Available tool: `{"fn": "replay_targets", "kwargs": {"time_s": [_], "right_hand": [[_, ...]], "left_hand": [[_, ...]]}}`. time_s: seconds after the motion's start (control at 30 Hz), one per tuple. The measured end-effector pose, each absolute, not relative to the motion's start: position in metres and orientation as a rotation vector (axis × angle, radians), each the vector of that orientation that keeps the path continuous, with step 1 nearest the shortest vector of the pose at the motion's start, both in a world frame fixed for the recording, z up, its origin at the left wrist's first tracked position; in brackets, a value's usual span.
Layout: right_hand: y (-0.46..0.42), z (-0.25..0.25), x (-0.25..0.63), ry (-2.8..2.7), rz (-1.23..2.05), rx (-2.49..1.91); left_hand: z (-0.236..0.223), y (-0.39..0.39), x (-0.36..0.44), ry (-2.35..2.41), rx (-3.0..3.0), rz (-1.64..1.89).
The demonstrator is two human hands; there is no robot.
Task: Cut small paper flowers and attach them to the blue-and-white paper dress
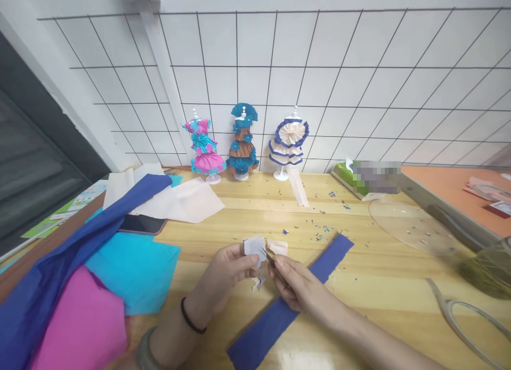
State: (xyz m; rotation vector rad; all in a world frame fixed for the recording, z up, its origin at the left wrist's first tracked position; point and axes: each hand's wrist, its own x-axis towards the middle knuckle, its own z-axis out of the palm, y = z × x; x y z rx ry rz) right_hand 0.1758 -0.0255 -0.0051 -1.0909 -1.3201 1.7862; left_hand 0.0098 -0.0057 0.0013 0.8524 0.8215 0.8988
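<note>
My left hand pinches a small folded piece of pale paper just above the wooden table. My right hand is closed around a small pair of scissors whose tip touches the paper's edge. A small cream paper piece lies just behind the scissors tip. A paper offcut lies below my hands. Under my right hand a long dark blue paper strip runs diagonally across the table.
Three paper-dressed mannequins stand by the grid wall. Blue, turquoise and pink sheets lie left, over a phone. A clear plastic disc, green tissue box and clear scissors handle sit right.
</note>
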Motion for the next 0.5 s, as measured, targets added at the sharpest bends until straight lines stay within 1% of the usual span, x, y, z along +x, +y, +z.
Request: {"fn": "replay_targets", "kwargs": {"time_s": [0.5], "right_hand": [[-0.0275, -0.0077, 0.1728, -1.275, 1.811, -1.108]], "left_hand": [[-0.0026, -0.0079, 0.0128, 0.862, 0.954, 0.864]]}}
